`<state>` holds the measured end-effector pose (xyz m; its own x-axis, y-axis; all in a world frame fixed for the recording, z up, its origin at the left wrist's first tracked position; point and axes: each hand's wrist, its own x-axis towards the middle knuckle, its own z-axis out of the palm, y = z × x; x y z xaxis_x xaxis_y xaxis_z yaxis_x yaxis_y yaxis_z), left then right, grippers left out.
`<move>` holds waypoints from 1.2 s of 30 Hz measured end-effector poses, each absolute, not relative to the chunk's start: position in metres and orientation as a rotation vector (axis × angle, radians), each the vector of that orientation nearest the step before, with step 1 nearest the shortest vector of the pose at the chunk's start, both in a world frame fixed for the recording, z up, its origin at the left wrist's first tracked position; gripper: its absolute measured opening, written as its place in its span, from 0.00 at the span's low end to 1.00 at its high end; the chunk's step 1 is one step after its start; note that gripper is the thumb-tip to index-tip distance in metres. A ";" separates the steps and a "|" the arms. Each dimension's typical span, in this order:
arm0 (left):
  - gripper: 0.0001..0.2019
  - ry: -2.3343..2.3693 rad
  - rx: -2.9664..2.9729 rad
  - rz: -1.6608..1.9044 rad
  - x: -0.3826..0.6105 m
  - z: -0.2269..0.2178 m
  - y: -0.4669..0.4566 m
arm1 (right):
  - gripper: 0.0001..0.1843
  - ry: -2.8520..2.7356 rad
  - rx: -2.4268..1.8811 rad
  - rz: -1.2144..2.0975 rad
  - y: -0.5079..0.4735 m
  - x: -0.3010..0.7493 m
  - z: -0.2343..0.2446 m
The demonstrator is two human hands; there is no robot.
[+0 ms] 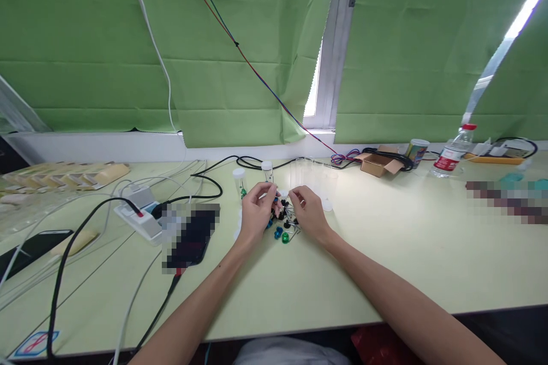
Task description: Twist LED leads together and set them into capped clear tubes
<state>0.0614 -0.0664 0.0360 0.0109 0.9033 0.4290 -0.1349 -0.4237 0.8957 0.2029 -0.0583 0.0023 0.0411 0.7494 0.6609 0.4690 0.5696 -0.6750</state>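
Note:
My left hand (pixel 256 209) is closed in a pinch above a small pile of parts. A bit of blue shows near its fingertips, too small to name. To its right my right hand (pixel 309 211) has its thumb and fingers pinched together; what they hold, if anything, cannot be made out. Between and below the hands lie black knob-like pieces with thin metal stems (pixel 287 223), a blue piece (pixel 278 232) and a green piece (pixel 285 238). Just behind my left hand stand two clear tubes with white caps, one with green pieces inside (pixel 239 179) and another (pixel 267 170).
Clear containers (pixel 314 174) stand behind my right hand. On the left lie a phone (pixel 194 236), a white power strip (pixel 143 222) and several cables. Further right are a small open cardboard box (pixel 377 164), a printed can (pixel 416 153) and a water bottle (pixel 451 154).

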 end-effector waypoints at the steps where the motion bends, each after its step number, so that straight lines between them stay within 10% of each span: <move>1: 0.12 0.840 1.446 1.557 0.061 0.036 -0.066 | 0.11 -1.604 -1.052 0.289 -0.058 0.203 0.002; 36: 0.16 0.886 1.024 1.217 0.056 0.021 -0.051 | 0.08 -2.146 -1.076 0.391 -0.051 0.211 -0.004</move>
